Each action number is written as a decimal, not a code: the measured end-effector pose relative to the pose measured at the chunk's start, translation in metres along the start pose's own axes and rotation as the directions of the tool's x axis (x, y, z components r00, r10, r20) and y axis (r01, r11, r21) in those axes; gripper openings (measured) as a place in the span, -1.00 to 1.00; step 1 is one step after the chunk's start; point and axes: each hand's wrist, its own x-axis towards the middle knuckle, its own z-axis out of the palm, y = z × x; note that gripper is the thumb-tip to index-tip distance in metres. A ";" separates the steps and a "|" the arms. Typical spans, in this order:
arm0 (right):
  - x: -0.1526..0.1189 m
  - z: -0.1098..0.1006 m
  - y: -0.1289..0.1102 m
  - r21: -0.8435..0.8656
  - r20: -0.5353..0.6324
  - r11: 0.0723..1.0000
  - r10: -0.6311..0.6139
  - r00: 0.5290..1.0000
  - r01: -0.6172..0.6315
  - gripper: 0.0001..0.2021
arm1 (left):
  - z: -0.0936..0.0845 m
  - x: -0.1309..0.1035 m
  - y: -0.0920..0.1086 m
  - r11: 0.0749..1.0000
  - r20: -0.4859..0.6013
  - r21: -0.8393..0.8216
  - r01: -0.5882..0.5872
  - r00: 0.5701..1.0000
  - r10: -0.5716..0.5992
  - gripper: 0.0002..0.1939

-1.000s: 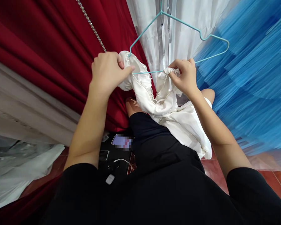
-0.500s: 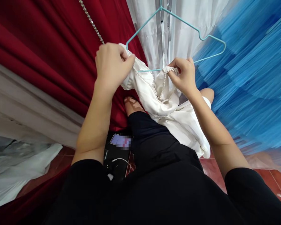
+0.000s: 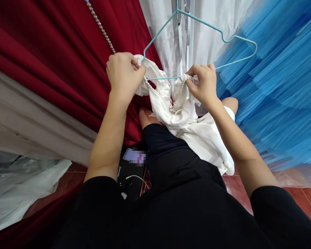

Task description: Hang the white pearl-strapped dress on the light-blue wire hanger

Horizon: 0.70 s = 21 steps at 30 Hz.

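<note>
A white dress with pearl-beaded neckline edging drapes over my lap. My left hand pinches its beaded edge by the left shoulder, close to the left end of a pale turquoise hanger. That end of the hanger sits inside the dress. Opposite, my right hand grips the beaded edge on the other side of the neckline, just below the hanger's lower bar. The bar runs behind my right hand, and the hanger's right end sticks out bare beyond it. My fingertips partly hide the fabric they hold.
Dark red cloth hangs at the left with a sparkling chain. Blue tulle fills the right side, and white fabric hangs behind the hanger. A phone and a white cable lie on a black surface below my left arm.
My left hand has shifted slightly down, drawing the dress's left shoulder over the hanger's end. The hanger has slid a little to the right. My right hand has barely moved.
</note>
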 end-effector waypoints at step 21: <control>0.003 0.003 -0.007 0.014 0.019 0.998 0.069 0.997 -0.069 -0.95 | 0.035 0.001 0.015 0.912 -0.263 -0.395 -0.110 0.965 0.002 -0.71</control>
